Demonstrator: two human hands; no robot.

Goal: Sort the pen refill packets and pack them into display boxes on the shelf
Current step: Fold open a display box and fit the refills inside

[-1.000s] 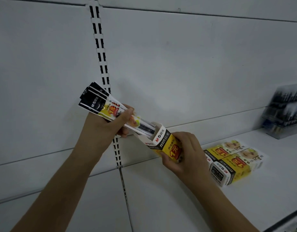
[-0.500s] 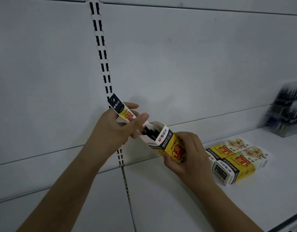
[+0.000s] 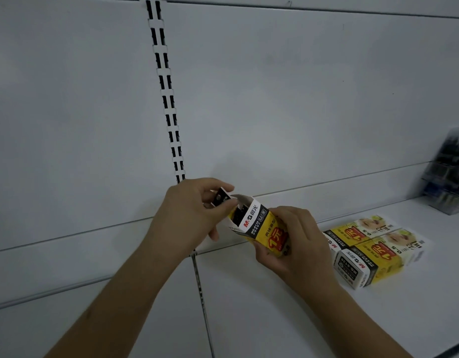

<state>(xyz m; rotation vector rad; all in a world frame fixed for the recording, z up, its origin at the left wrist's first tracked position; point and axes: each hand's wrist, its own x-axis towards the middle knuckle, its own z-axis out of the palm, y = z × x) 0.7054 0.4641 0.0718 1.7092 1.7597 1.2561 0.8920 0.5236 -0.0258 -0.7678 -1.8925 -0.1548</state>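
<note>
A yellow, black and white display box (image 3: pixel 264 227) is tilted in the air above the white shelf (image 3: pixel 262 306), its open mouth up and to the left. My right hand (image 3: pixel 293 244) grips its lower end. Pen refill packets (image 3: pixel 222 198) sit almost fully inside the box, with only their black tops sticking out. My left hand (image 3: pixel 194 218) pinches those tops between thumb and fingers at the box mouth. Two closed display boxes (image 3: pixel 370 251) of the same kind lie side by side on the shelf to the right.
A clear plastic holder of dark pens (image 3: pixel 448 174) stands at the far right of the shelf. A slotted upright (image 3: pixel 169 99) runs down the white back panel behind my left hand. A dark shelf edge crosses the bottom right corner.
My left hand has pushed the refill packets down into the box; a second ago most of their length stuck out to the upper left, now only the tops show.
</note>
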